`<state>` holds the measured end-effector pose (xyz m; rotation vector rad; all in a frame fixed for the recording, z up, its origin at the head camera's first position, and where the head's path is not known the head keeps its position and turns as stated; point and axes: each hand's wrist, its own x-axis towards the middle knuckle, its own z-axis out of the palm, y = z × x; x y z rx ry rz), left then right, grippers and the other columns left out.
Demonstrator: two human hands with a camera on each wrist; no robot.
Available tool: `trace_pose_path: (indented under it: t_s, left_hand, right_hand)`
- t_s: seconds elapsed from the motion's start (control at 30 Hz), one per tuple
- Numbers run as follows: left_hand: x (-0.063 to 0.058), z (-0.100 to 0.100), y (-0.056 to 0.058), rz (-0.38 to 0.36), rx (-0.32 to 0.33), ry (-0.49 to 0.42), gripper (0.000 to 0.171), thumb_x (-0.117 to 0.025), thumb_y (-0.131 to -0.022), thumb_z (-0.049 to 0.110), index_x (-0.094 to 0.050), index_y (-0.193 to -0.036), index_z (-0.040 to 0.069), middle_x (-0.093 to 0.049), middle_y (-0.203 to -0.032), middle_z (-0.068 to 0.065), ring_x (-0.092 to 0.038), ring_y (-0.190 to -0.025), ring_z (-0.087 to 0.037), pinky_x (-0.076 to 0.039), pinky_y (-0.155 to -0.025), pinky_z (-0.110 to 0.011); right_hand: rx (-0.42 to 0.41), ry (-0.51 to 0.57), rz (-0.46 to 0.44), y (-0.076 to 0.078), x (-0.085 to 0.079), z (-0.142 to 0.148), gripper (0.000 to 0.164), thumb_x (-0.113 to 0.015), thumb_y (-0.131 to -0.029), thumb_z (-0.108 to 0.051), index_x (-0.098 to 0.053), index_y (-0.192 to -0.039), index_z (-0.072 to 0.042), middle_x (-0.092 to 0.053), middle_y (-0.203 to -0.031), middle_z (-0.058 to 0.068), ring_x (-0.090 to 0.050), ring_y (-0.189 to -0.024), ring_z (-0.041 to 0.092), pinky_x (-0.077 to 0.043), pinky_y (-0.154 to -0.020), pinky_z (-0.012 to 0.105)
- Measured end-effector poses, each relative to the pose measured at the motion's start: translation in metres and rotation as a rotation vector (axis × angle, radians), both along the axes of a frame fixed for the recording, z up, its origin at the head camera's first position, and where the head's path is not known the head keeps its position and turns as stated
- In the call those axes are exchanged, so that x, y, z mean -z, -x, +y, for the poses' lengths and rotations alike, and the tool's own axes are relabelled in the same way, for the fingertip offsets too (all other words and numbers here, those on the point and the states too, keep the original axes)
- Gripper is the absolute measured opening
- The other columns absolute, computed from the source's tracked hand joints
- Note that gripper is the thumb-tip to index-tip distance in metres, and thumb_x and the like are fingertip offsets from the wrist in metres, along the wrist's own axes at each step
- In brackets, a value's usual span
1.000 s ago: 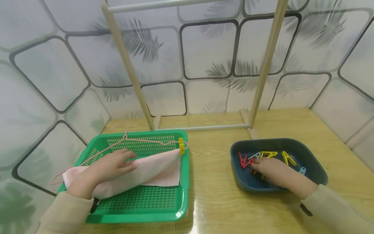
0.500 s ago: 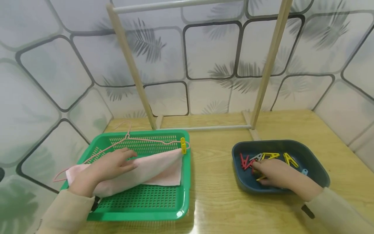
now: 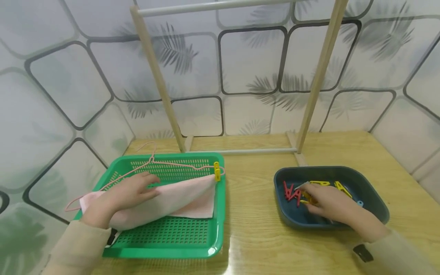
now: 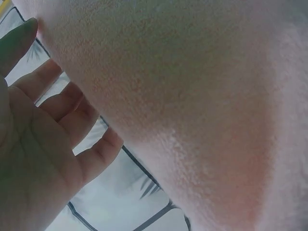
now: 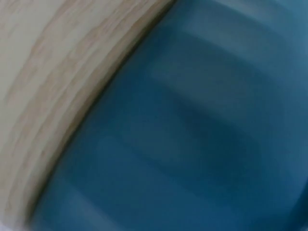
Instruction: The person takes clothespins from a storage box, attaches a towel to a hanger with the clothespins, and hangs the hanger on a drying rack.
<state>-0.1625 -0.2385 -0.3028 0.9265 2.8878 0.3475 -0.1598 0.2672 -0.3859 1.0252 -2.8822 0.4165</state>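
Note:
My left hand (image 3: 132, 191) lies over a pink towel (image 3: 187, 194), its fingers loosely bent; the left wrist view shows the fingers along the towel's edge (image 4: 110, 120). The towel is draped over a pink hanger (image 3: 173, 164) in a green basket (image 3: 165, 253). A yellow clothespin (image 3: 217, 172) clips the towel at the hanger's right end. Inside a dark blue tub (image 3: 283, 215), my right hand (image 3: 333, 204) pinches another yellow clothespin (image 3: 308, 197) between thumb and fingers. Red clothespins (image 3: 288, 191) lie just left of those fingers. Only the blue tub's wall (image 5: 192, 134) fills most of the right wrist view.
Behind the basket and tub stands a wooden rack (image 3: 319, 76) with a pale top bar (image 3: 216, 5) and a low crossbar (image 3: 240, 151). More yellow clothespins (image 3: 342, 188) and a blue one (image 3: 359, 203) lie in the tub. Wood-grain tabletop (image 3: 254, 214) separates the two containers.
The right hand has shifted slightly right within the tub, and a yellow clothespin now shows between its fingers. The left hand stays on the towel. The head view has shifted slightly.

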Motion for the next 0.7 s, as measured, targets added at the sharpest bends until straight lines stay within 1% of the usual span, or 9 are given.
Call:
trace_pose_path:
  t_s: [0.07, 0.13, 0.23, 0.27, 0.4, 0.47, 0.5, 0.57, 0.7]
  left_hand:
    - [-0.001, -0.003, 0.0, 0.009, -0.022, -0.001, 0.027, -0.059, -0.085, 0.02, -0.059, -0.104, 0.0, -0.058, -0.101, -0.009, -0.053, -0.095, -0.026, -0.043, -0.079, -0.041]
    - [-0.003, -0.007, 0.001, 0.012, -0.056, -0.004, 0.029, -0.059, -0.085, 0.021, -0.058, -0.106, 0.0, -0.057, -0.103, -0.01, -0.052, -0.098, -0.029, -0.041, -0.081, -0.043]
    - [-0.004, -0.016, 0.002, 0.044, -0.125, -0.001, 0.033, -0.059, -0.085, 0.024, -0.057, -0.107, -0.001, -0.055, -0.104, -0.013, -0.051, -0.098, -0.032, -0.041, -0.081, -0.046]
    - [-0.004, -0.02, 0.003, 0.052, -0.152, -0.008, 0.034, -0.058, -0.086, 0.024, -0.056, -0.108, -0.002, -0.054, -0.105, -0.015, -0.05, -0.099, -0.033, -0.04, -0.08, -0.048]
    - [-0.005, -0.035, 0.006, 0.104, -0.243, 0.003, 0.039, -0.059, -0.086, 0.022, -0.052, -0.109, -0.009, -0.05, -0.105, -0.024, -0.047, -0.097, -0.039, -0.038, -0.078, -0.051]
    - [-0.005, -0.042, 0.009, 0.104, -0.282, 0.001, 0.039, -0.058, -0.086, 0.019, -0.05, -0.108, -0.012, -0.049, -0.106, -0.028, -0.045, -0.098, -0.043, -0.037, -0.08, -0.053]
    - [-0.005, -0.044, 0.011, 0.108, -0.296, 0.002, 0.039, -0.057, -0.086, 0.018, -0.05, -0.108, -0.014, -0.049, -0.105, -0.03, -0.045, -0.097, -0.044, -0.037, -0.079, -0.054]
    - [-0.006, -0.048, 0.013, 0.108, -0.324, -0.011, 0.037, -0.056, -0.087, 0.015, -0.049, -0.106, -0.016, -0.049, -0.103, -0.032, -0.045, -0.096, -0.046, -0.036, -0.08, -0.054]
    - [-0.009, -0.056, 0.017, 0.122, -0.369, -0.005, 0.032, -0.055, -0.086, 0.012, -0.051, -0.102, -0.016, -0.053, -0.098, -0.033, -0.048, -0.091, -0.047, -0.037, -0.078, -0.055]
  right_hand:
    - [0.015, 0.026, -0.012, -0.001, 0.0, 0.001, 0.035, -0.067, -0.072, -0.009, -0.054, -0.104, -0.003, -0.045, -0.069, -0.012, -0.038, -0.053, -0.001, -0.035, -0.046, 0.019]
    - [0.035, 0.045, -0.023, -0.003, 0.0, 0.002, 0.035, -0.067, -0.072, -0.008, -0.054, -0.103, -0.003, -0.05, -0.074, -0.008, -0.045, -0.057, 0.001, -0.039, -0.048, 0.02]
    - [0.068, 0.061, -0.021, -0.004, 0.0, 0.003, 0.035, -0.067, -0.07, -0.005, -0.052, -0.102, -0.003, -0.055, -0.083, -0.001, -0.054, -0.065, 0.007, -0.043, -0.052, 0.021]
    - [0.075, 0.066, -0.021, -0.004, 0.0, 0.003, 0.035, -0.067, -0.07, -0.005, -0.052, -0.102, -0.003, -0.056, -0.085, 0.001, -0.055, -0.065, 0.008, -0.043, -0.052, 0.021]
    - [0.086, 0.081, -0.012, -0.005, -0.002, 0.003, 0.036, -0.068, -0.069, -0.003, -0.052, -0.102, -0.002, -0.055, -0.087, 0.003, -0.055, -0.068, 0.011, -0.044, -0.053, 0.022]
    - [0.089, 0.082, -0.01, -0.006, -0.003, 0.004, 0.036, -0.068, -0.069, -0.003, -0.052, -0.102, -0.002, -0.055, -0.087, 0.002, -0.055, -0.069, 0.012, -0.044, -0.053, 0.023]
    - [0.09, 0.081, -0.002, -0.006, -0.003, 0.004, 0.036, -0.068, -0.069, -0.004, -0.052, -0.101, -0.002, -0.055, -0.087, 0.001, -0.056, -0.073, 0.014, -0.044, -0.055, 0.023]
    - [0.096, 0.08, -0.001, -0.007, -0.002, 0.004, 0.037, -0.069, -0.069, -0.004, -0.052, -0.102, -0.002, -0.055, -0.087, 0.0, -0.056, -0.073, 0.014, -0.045, -0.055, 0.023]
    - [0.088, 0.091, 0.007, -0.007, -0.001, 0.003, 0.038, -0.069, -0.069, -0.004, -0.052, -0.102, -0.002, -0.056, -0.087, 0.0, -0.056, -0.073, 0.013, -0.045, -0.055, 0.023]
